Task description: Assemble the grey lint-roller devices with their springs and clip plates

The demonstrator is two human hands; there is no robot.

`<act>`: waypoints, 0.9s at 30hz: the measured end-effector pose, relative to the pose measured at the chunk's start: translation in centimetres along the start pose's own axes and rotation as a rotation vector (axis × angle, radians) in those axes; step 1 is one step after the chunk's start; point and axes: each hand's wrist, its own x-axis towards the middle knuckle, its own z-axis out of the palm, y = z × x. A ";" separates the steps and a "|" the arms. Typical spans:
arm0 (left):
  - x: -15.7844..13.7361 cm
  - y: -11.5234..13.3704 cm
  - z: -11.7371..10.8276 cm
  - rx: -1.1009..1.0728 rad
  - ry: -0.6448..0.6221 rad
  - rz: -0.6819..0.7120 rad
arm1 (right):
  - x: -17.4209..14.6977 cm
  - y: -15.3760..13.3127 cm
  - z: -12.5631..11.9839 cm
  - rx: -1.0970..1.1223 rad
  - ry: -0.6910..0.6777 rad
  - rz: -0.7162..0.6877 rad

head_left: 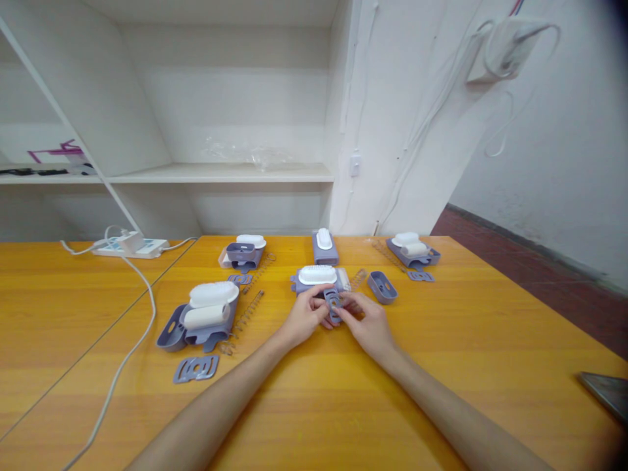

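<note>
Parts on an orange wood-grain table [373, 405]. At centre, the left hand [310, 314] and right hand [370, 322] lie close together, the fingertips of both pinching a slotted plate [332, 305], which is held tilted. Just behind them sits a grey-purple housing [301, 288] bearing a white oval piece [317, 275]; beside it is a coil spring [360, 280].

Containers. Right of the hands, an oval cup [383, 288] leans with its mouth toward the viewer; an opening shows in its floor, with no part inside. At lower left of the frame, a second cup [171, 332], likewise bare within, tilts beside a larger group: a housing carrying a white oval piece and a white roll [207, 316], with a long spring [249, 313] to its right and a flat slotted plate in front. Left of centre, at the table's rear, a third cup [241, 251] rests against a housing; its contents are too small to tell. Further housings with white oval pieces stand at rear centre and rear right.

Upper left: an open shelf compartment [220, 175] holds crumpled clear film [262, 157]; the adjoining compartment, at far left, holds a pink object [61, 152] and dark items [49, 173].
</note>
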 end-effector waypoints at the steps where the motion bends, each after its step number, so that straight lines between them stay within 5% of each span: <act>1: 0.0 0.0 0.0 -0.017 0.006 -0.004 | 0.1 0.1 0.0 0.050 -0.008 0.041; 8: 0.1 0.2 -0.4 -0.092 0.036 -0.037 | 1.0 0.1 -0.6 0.391 -0.059 0.276; 27: 0.0 0.0 -0.9 -0.014 -0.101 -0.020 | 1.3 -1.2 -0.7 0.397 -0.174 0.382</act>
